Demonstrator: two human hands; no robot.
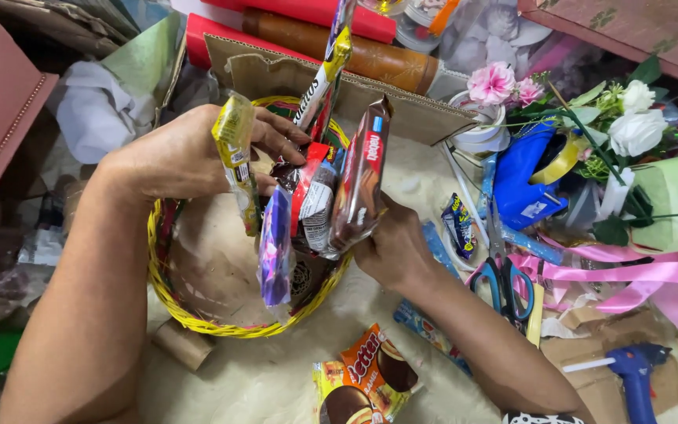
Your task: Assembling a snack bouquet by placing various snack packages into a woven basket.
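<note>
My left hand [186,153] reaches over a yellow wicker basket [198,318] and grips a bunch of snack packets standing upright in it: a yellow-green packet [235,145], a purple one [275,247] and a tall thin white-and-yellow one [325,78]. My right hand [394,247] holds the same bunch from the right, its fingers on a brown chocolate packet [361,177] and a red-and-silver packet [314,200]. The basket's inside is lined with brown paper.
An orange biscuit pack [366,381] lies in front of the basket. Blue-handled scissors [502,283], a blue tape dispenser [523,177], pink ribbon [629,275], a blue glue gun [636,373] and artificial flowers [590,102] crowd the right. Cardboard [402,106] and red rolls stand behind.
</note>
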